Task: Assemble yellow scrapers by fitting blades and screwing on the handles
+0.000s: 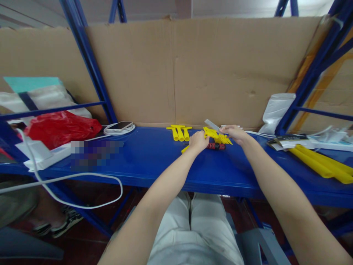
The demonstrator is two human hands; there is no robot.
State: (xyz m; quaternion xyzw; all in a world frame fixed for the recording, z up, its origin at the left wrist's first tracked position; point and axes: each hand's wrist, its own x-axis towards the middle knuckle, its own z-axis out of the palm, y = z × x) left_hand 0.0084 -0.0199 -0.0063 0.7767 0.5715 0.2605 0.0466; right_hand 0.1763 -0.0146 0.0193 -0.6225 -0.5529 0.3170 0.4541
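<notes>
My left hand (199,142) is closed around a yellow plastic piece (185,149), whose end sticks out to the left below the fingers. Just to the right my right hand (235,133) pinches a pale flat strip (212,124), tilted up to the left. Between the two hands is a cluster of jagged yellow plastic pieces (223,139); whether either hand touches it I cannot tell. Under that cluster lies a red and black rod-like tool (216,146). Left of my hands, several yellow T-shaped tubes (181,134) lie side by side on the blue table (154,156).
Long yellow tubes (321,163) lie at the right beside packaging (292,141). At the left are a phone (122,126) on a coiled white cable, a red bag (63,127) and a power strip (56,154). A cardboard wall (209,73) closes the back; another person's foot (66,222) shows below left.
</notes>
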